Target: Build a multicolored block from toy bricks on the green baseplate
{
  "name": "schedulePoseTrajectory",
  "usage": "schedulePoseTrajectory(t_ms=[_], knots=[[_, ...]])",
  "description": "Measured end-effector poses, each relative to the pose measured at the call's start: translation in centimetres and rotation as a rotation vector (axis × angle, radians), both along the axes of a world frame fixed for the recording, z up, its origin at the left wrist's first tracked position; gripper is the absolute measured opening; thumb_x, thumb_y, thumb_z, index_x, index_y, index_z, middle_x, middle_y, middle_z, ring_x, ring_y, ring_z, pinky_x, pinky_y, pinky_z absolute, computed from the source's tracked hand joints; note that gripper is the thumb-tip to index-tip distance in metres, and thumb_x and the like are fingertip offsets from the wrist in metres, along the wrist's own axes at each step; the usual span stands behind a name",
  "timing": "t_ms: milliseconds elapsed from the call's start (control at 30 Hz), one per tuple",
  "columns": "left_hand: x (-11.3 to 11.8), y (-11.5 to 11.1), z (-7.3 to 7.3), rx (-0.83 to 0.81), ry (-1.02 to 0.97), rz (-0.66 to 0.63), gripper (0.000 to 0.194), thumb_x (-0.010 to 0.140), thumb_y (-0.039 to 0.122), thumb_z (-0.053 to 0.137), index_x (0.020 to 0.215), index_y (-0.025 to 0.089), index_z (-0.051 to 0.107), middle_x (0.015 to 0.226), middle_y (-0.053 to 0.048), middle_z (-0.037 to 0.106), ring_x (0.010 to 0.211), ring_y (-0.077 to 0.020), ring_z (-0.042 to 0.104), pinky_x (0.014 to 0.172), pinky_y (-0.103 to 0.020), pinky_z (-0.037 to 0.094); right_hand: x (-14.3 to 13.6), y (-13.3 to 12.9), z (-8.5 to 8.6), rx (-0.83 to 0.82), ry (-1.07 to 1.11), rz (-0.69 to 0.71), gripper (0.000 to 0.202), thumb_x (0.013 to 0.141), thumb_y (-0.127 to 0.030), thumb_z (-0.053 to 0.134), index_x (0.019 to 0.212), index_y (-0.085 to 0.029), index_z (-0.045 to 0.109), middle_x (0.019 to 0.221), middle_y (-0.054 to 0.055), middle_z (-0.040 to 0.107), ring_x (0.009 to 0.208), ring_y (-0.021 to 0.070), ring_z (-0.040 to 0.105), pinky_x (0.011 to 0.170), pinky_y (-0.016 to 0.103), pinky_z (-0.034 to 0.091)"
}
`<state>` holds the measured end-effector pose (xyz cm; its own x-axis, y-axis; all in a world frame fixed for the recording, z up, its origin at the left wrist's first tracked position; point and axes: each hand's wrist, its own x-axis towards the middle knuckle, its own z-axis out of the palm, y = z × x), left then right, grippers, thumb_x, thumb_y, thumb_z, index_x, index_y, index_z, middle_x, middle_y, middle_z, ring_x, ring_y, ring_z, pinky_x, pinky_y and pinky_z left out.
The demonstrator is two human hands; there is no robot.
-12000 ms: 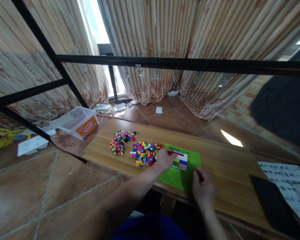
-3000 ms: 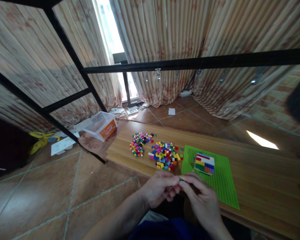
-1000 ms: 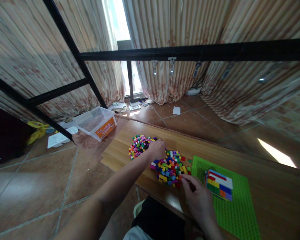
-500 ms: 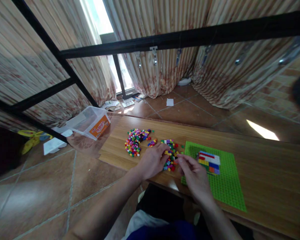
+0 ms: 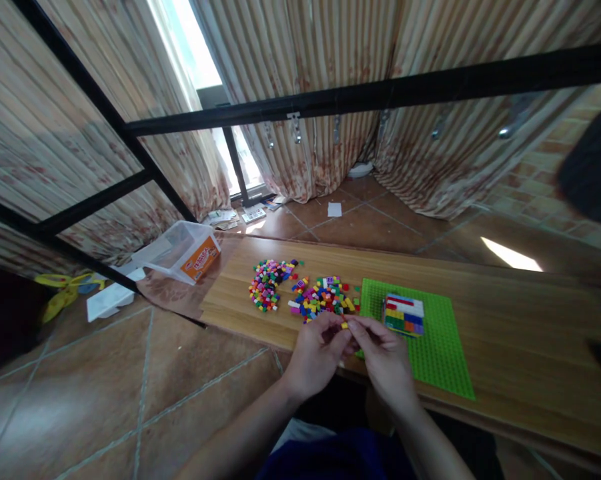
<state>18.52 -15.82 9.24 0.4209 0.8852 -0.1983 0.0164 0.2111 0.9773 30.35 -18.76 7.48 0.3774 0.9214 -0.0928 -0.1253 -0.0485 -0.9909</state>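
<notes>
Head view: a yellow brick [image 5: 345,326] is pinched between the closed fingertips of the left hand [image 5: 312,355] and the right hand [image 5: 387,357] near the front edge of the table [image 5: 520,340], with loose bricks [image 5: 326,297] piled just beyond and a layered block [image 5: 404,315] set on the green baseplate [image 5: 445,363] to the right.

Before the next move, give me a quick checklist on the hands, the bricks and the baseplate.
1. Small yellow plastic brick at the fingertips: ok, where both hands meet.
2. Whether the left hand or right hand grips it: cannot tell, fingers overlap.
3. Rectangular multicoloured brick block on the green studded plastic baseplate: ok.
4. Block's bricks fully pressed together: cannot tell, too small.
5. Loose multicoloured plastic bricks in one pile: not ok, two main clusters plus strays.
</notes>
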Motion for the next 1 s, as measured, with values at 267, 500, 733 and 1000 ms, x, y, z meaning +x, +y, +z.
schedulePoseTrajectory(t_ms=[267,500,733,1000], knots=[[1.1,-1.4,-0.9,0.039,0.026,0.187,0.018,0.087,0.035,0.054,0.084,0.018,0.057,0.064,0.002,0.056,0.055,-0.0108,0.053,0.051,-0.021,0.044,-1.1,-0.6,-0.5,-0.024,-0.04,-0.052,0.031,0.077,-0.049,0.065,0.079,-0.018,0.07,0.057,0.0,0.062,0.059,0.0161,0.058,0.054,0.026,0.046],[2.1,-2.1,-4.0,0.165,0.068,0.388,0.015,0.087,0.029,0.054,0.082,0.017,0.061,0.078,-0.004,0.065,0.073,-0.0144,0.06,0.067,-0.024,0.049,-3.0,-0.6,-2.5,-0.02,-0.061,-0.192,0.033,0.075,-0.049,0.066,0.079,-0.017,0.071,0.076,0.005,0.071,0.072,0.0192,0.064,0.067,0.03,0.049],[-0.4,-1.3,-5.5,-0.022,0.048,0.396,0.017,0.081,0.033,0.055,0.076,0.017,0.056,0.057,0.004,0.051,0.042,-0.0074,0.041,0.038,-0.018,0.034,1.5,0.8,-3.2,-0.098,-0.074,-0.321,0.037,0.071,-0.051,0.069,0.082,-0.016,0.068,0.062,-0.001,0.062,0.046,0.0098,0.051,0.047,0.023,0.039],[-2.7,-0.6,-6.1,-0.201,0.039,0.347,0.018,0.076,0.034,0.054,0.07,0.018,0.05,0.053,0.007,0.046,0.036,-0.0059,0.037,0.035,-0.018,0.03,-0.2,-0.1,-3.4,-0.141,0.164,-0.046,0.038,0.07,-0.054,0.07,0.081,-0.017,0.065,0.053,-0.005,0.051,0.042,0.0084,0.042,0.042,0.022,0.036]])
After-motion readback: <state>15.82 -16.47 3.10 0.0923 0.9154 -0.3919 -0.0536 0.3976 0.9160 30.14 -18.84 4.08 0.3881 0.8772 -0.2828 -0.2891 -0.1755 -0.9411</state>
